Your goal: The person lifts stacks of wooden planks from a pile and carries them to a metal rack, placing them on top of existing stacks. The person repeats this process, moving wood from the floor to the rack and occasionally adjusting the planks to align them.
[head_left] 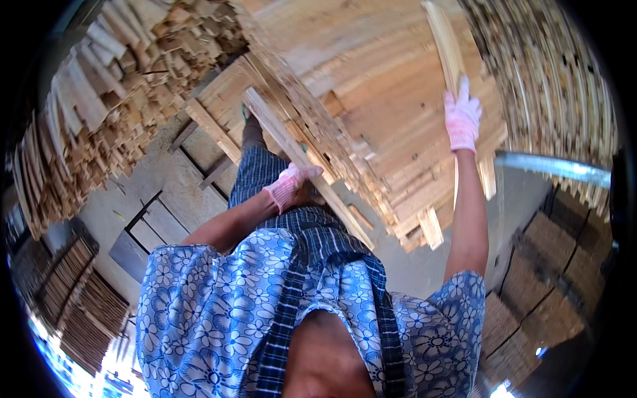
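My left hand (pixel 296 186), in a pink knitted glove, is closed around a long, narrow wooden slat (pixel 279 129). The slat slants from the upper left down to the right, in front of my waist. My right hand (pixel 462 121), gloved alike, reaches out over a broad stack of thin wooden boards (pixel 391 86). Its fingers are stretched and apart, touching the near part of a pale wooden strip (pixel 443 36) that lies on the stack. How far the strip runs beneath that hand is hidden.
Piled wood pieces (pixel 99 99) rise at the left, and a tall stack of thin boards (pixel 551 79) stands at the right. A metal bar (pixel 554 167) juts in below that stack. Bundled wood blocks (pixel 544 265) sit at the lower right. A dark metal frame (pixel 149 205) is on the floor.
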Demonstrator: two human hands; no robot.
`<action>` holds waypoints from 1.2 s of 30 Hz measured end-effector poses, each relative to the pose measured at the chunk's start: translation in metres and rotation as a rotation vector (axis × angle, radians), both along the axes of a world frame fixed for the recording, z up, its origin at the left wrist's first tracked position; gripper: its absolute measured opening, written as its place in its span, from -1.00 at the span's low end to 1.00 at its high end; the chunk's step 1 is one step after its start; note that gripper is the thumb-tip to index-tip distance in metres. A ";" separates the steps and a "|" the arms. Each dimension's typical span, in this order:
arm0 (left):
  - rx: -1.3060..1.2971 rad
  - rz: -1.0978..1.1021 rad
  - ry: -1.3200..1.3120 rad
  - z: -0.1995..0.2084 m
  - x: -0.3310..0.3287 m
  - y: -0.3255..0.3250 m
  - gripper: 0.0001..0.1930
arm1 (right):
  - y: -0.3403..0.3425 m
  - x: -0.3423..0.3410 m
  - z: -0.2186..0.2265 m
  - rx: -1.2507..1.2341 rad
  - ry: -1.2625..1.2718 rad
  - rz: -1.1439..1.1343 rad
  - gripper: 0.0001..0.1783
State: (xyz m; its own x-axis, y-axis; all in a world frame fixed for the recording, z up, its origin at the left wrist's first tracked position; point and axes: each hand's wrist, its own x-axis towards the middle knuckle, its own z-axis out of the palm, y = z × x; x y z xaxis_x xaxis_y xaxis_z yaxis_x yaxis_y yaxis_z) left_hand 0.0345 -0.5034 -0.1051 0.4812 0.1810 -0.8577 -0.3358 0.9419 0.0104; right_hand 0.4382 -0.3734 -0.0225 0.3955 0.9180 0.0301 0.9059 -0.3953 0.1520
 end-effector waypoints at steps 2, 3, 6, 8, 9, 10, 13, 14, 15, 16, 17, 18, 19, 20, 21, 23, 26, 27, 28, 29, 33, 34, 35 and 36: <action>0.118 0.005 -0.094 -0.004 0.027 0.007 -0.52 | -0.001 -0.001 -0.001 0.046 -0.007 0.028 -0.22; 0.106 0.006 -0.163 -0.004 0.038 0.014 -0.55 | -0.001 -0.003 0.001 0.035 0.005 0.005 -0.23; 0.143 0.052 -0.370 -0.014 0.068 0.034 -0.61 | 0.000 -0.008 0.006 0.037 0.056 -0.024 -0.24; 0.069 0.018 -0.352 -0.019 0.073 0.036 -0.55 | -0.001 -0.012 0.012 0.040 0.091 -0.005 -0.24; 0.114 0.008 -0.311 -0.020 0.071 0.035 -0.54 | -0.002 -0.014 0.015 0.036 0.074 0.013 -0.23; 0.227 0.009 -0.295 -0.018 0.065 0.029 -0.55 | -0.002 -0.017 0.019 0.038 0.061 0.032 -0.22; 0.245 0.013 -0.275 -0.008 0.043 0.012 -0.58 | -0.003 -0.024 0.028 0.028 0.063 0.038 -0.23; 0.174 -0.015 -0.218 -0.004 0.035 0.005 -0.53 | -0.003 -0.026 0.030 0.020 0.074 0.033 -0.24; 0.091 -0.042 -0.200 -0.001 0.027 0.000 -0.53 | -0.003 -0.027 0.032 0.031 0.067 0.032 -0.25; 0.078 -0.027 -0.242 0.002 0.022 -0.008 -0.54 | -0.004 -0.028 0.032 0.039 0.062 0.033 -0.25; 0.052 -0.016 -0.197 0.001 0.020 -0.015 -0.55 | -0.004 -0.029 0.032 0.045 0.059 0.037 -0.25; 0.042 -0.022 -0.205 -0.003 0.023 -0.021 -0.55 | -0.004 -0.028 0.032 0.056 0.073 0.043 -0.25; -0.007 -0.061 -0.208 -0.009 0.029 -0.026 -0.52 | -0.003 -0.028 0.030 0.067 0.086 0.050 -0.25; 0.002 -0.045 -0.327 -0.017 0.038 -0.031 -0.58 | -0.003 -0.026 0.028 0.079 0.098 0.057 -0.25; -0.048 -0.062 -0.343 -0.026 0.049 -0.037 -0.64 | -0.001 -0.024 0.026 0.073 0.081 0.039 -0.25; 0.328 -0.201 -0.608 -0.051 0.088 -0.034 -0.62 | 0.002 -0.020 0.022 0.048 0.066 0.009 -0.26; 0.119 0.006 -0.601 -0.047 0.102 -0.042 -0.63 | 0.001 -0.021 0.025 0.201 0.159 0.150 -0.31; 0.170 -0.061 -0.424 -0.042 0.100 -0.043 -0.61 | 0.001 -0.021 0.026 0.177 0.124 0.156 -0.29; 0.150 0.003 -0.421 -0.035 0.090 -0.046 -0.63 | -0.003 -0.023 0.028 0.133 0.141 0.105 -0.30; 0.105 0.061 -0.443 -0.028 0.083 -0.047 -0.64 | -0.003 -0.023 0.029 0.047 0.090 0.038 -0.28; 0.823 -0.339 -0.153 -0.025 -0.003 -0.019 -0.59 | -0.010 -0.023 0.028 -0.007 -0.005 0.038 -0.20; 1.077 -0.306 -0.082 -0.025 -0.026 -0.007 -0.60 | -0.011 -0.021 0.026 -0.014 -0.011 0.010 -0.20; 1.053 -0.281 -0.010 -0.027 -0.046 0.014 -0.62 | -0.012 -0.020 0.025 -0.026 -0.009 0.008 -0.20; 0.889 -0.174 -0.009 -0.025 -0.066 0.037 -0.64 | -0.013 -0.017 0.023 -0.019 -0.015 0.008 -0.19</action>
State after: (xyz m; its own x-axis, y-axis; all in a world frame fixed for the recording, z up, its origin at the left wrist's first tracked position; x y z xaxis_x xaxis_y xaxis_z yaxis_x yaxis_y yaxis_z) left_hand -0.0319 -0.4666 -0.1298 0.5697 0.6989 -0.4325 -0.1934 0.6254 0.7559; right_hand 0.4211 -0.3862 0.0008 0.3880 0.9215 0.0187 0.9065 -0.3852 0.1729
